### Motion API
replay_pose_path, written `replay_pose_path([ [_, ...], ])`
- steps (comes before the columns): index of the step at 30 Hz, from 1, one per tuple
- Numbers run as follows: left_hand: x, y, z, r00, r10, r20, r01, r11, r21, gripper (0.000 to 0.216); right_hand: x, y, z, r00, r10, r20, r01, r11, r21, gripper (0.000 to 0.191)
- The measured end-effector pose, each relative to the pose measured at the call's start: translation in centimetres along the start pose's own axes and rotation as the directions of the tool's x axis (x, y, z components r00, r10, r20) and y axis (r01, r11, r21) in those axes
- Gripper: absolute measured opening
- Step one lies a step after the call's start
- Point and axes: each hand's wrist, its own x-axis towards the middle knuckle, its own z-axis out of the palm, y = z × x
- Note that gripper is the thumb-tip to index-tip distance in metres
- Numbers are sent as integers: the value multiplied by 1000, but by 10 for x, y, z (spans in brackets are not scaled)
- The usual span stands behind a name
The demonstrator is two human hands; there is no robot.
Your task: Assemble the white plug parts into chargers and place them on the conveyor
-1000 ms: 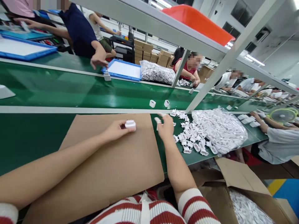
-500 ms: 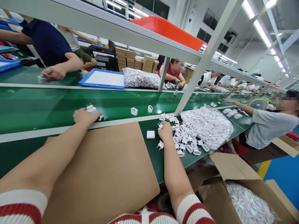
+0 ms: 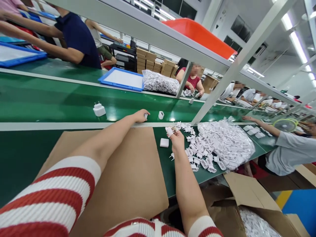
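Note:
My left hand (image 3: 140,116) reaches over the green belt, its fingers closed around a small white charger housing (image 3: 145,116) that they mostly hide. Another open-ended white housing (image 3: 161,115) stands on the belt just to its right. A white charger with two pins (image 3: 99,109) stands farther left on the belt. At the edge of a loose pile of white plug pieces (image 3: 197,148), my right hand (image 3: 177,140) pinches a white plug piece (image 3: 169,131) between thumb and fingers. A closed white block (image 3: 164,142) lies on the green table beside that hand.
A cardboard sheet (image 3: 128,171) covers the table before me. A clear bag of white parts (image 3: 225,141) lies right of the pile. A slanted metal post (image 3: 217,89) rises at the belt's edge. An open carton (image 3: 251,191) stands lower right. Co-workers sit across and to the right.
My left hand has let go of the pinned charger, now standing on the belt, and moved right to a housing. My right hand has lifted a plug piece from the pile's edge.

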Motion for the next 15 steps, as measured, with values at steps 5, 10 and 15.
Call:
replay_pose_path([
  [5,-40,8,-10,999,-9,-43,8,1000,-16,46,-5,-4,5,985,138,103,-152,977,147,42],
  [10,-140,28,1,983,150,-107,-160,983,-85,43,-15,-1,14,971,157,181,-170,984,59,43],
  [15,-219,44,19,992,120,-44,-126,970,-208,49,-38,10,35,944,80,320,-38,990,-135,41],
])
